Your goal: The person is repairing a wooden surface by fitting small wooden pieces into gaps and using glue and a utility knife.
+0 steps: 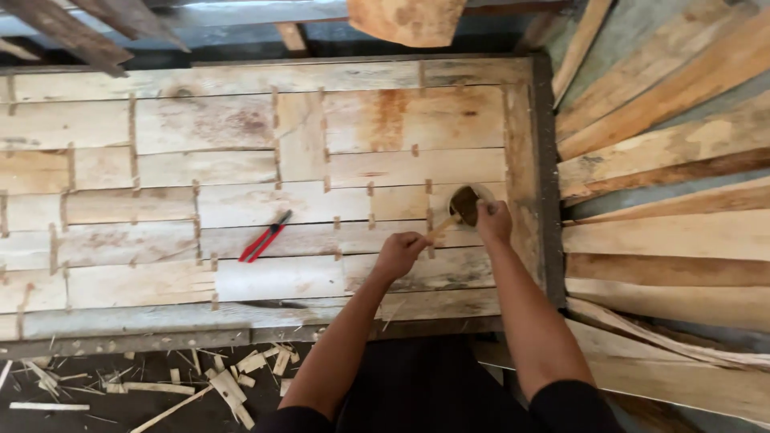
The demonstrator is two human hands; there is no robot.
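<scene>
A small round cup [467,202] with a dark inside sat right of the frame's centre, on the pale panel of wooden strips [241,192], close to the panel's right border. The right hand [492,220] lay against the cup's lower right side, fingers curled about its rim. A thin stick [443,227] ran from the cup's mouth down and left to the left hand [399,252], whose fingers were closed round its lower end in a loose fist; both forearms came up from the bottom of the frame. The cup stood just inside the upright strip along the panel's right edge, and beyond that strip a dark frame rail [549,184] bounded the work surface, so little room lay to the right of the hands. To the left the panel stretched wide and flat, bare apart from red-handled pliers [265,236] lying slantwise near the middle, well apart from both hands. Past the rail, loose planks [666,128] fanned across the right side of the frame, overlapping one another. Below the panel's near edge, at the lower left, wood offcuts [224,381] and splinters lay scattered on a dark floor.
</scene>
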